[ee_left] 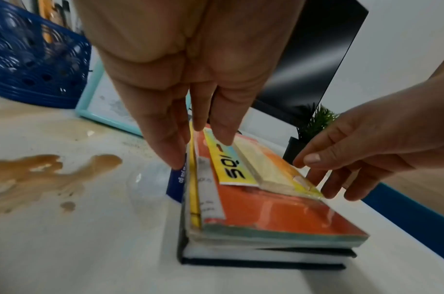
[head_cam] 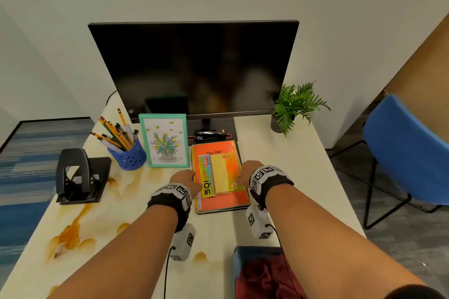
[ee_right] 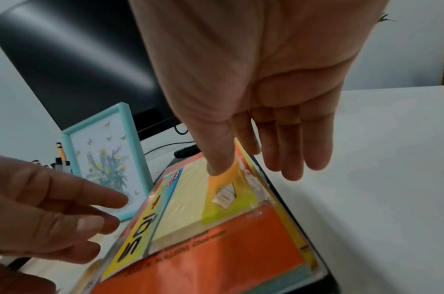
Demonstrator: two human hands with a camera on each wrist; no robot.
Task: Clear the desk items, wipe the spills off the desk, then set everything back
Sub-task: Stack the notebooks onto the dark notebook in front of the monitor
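Note:
An orange book lies on a dark notebook in the middle of the desk. A pack of sticky notes rests on top of the stack. My left hand reaches the stack's left edge with straight fingers, one fingertip on the pack. My right hand is at the right edge, its thumb on the pack, its other fingers straight beside the stack. Brown spills stain the desk's left half.
Behind the stack stand a monitor, a teal picture frame, a blue pencil cup, a black stapler and a potted plant. A hole punch sits left. A blue container holding red cloth is near the front edge. A blue chair stands right.

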